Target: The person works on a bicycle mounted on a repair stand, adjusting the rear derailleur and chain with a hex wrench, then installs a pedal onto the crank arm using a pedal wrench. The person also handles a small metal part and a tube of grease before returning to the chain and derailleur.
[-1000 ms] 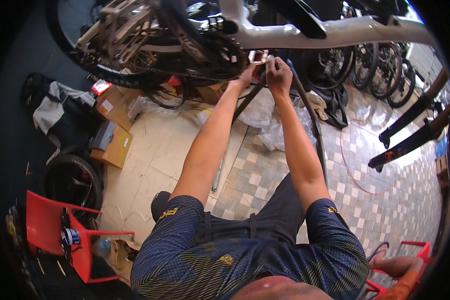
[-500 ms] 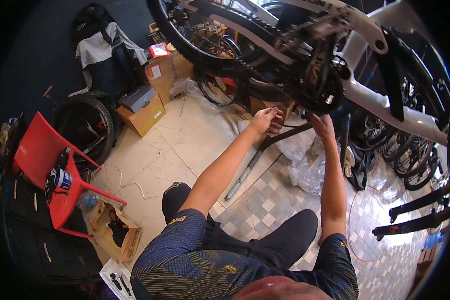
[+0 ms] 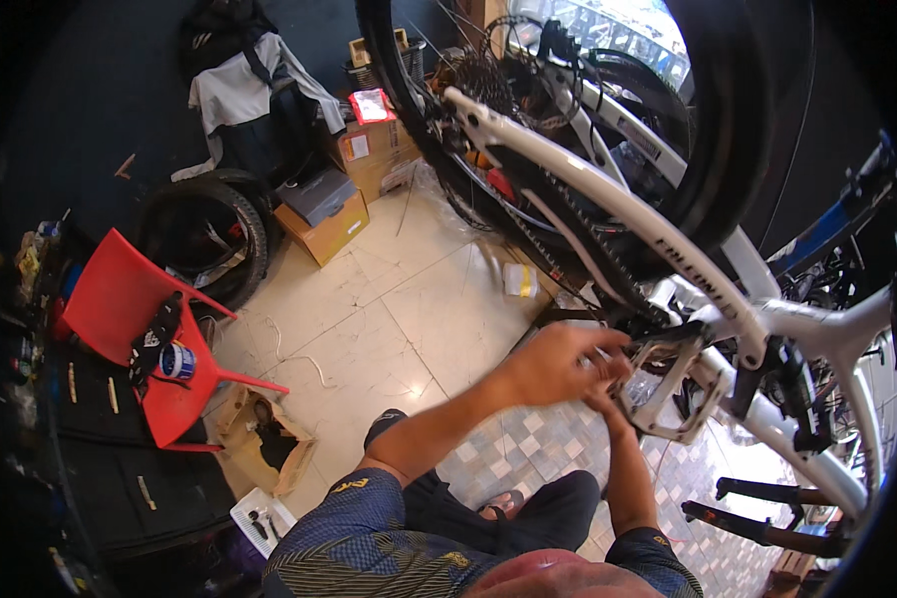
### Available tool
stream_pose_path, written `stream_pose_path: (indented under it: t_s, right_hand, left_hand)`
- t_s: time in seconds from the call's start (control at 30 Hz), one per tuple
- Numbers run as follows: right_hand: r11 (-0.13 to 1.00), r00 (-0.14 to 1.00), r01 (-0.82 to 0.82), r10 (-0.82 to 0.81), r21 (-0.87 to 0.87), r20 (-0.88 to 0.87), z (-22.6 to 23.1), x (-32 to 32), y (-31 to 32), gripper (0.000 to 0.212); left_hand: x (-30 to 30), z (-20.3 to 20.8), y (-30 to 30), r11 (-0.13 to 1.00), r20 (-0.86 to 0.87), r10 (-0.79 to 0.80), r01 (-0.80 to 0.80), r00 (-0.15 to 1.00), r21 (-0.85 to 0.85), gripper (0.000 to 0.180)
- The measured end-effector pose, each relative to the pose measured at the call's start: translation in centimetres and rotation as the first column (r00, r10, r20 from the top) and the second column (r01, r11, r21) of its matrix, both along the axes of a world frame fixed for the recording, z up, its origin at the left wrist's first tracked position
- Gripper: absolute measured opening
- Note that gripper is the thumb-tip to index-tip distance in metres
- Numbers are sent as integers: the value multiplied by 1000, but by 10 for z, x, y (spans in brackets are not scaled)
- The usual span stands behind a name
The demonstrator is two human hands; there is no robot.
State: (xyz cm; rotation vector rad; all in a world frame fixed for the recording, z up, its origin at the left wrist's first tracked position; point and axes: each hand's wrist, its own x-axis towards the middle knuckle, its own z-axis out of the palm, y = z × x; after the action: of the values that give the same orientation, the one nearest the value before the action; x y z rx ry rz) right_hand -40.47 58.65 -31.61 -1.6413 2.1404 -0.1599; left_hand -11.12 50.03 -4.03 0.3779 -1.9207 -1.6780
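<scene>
My left hand (image 3: pixel 566 365) is raised beside the pedal and crank of a bicycle; its fingers are bent and smeared by motion. Close behind it is my right hand (image 3: pixel 600 397), partly hidden by the left hand and the pedal, so its grip cannot be made out. The metal platform pedal (image 3: pixel 666 432) has an open cage shape and sits just right of both hands. Above it is the dark crank arm (image 3: pixel 668 337). The white bicycle frame (image 3: pixel 623 204) slants across the upper right, with a chain (image 3: pixel 528 217) along its lower side.
A red chair (image 3: pixel 120 289) bears a blue-and-white tub (image 3: pixel 176 361). An open cardboard box (image 3: pixel 294 460) and a white tray (image 3: pixel 279 518) lie nearby. Loose tyres (image 3: pixel 254 269) and boxes (image 3: pixel 331 239) stand along the wall. Dark fork legs (image 3: pixel 733 518) jut in at lower right.
The view has shifted, and the bicycle fills more of the right side. My hands have come closer together, beside the pedal; the left hand now crosses in front of the right.
</scene>
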Motion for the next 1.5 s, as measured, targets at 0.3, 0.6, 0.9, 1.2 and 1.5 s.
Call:
stream_pose_path:
  t_s: [0.3,0.6,0.9,1.2,1.5]
  right_hand:
    - [861,1000,0,-13,509,23,86,116,125,71]
    - [709,959,-64,-151,702,239,171,133,212,70]
    - [723,902,115,-364,682,234,199,93,256,62]
    - [688,888,149,-408,710,210,208,93,281,64]
    - [627,842,261,-520,734,144,222,102,317,69]
  left_hand:
    - [-27,112,70,908,471,304,-103,828,-405,122]
    - [-81,112,87,978,661,-208,158,721,135,71]
    - [-121,80,139,985,706,-166,142,689,94,75]
    - [-157,-2,171,996,752,-91,76,653,55,59]
    - [-164,-134,169,981,816,182,-156,548,-114,52]
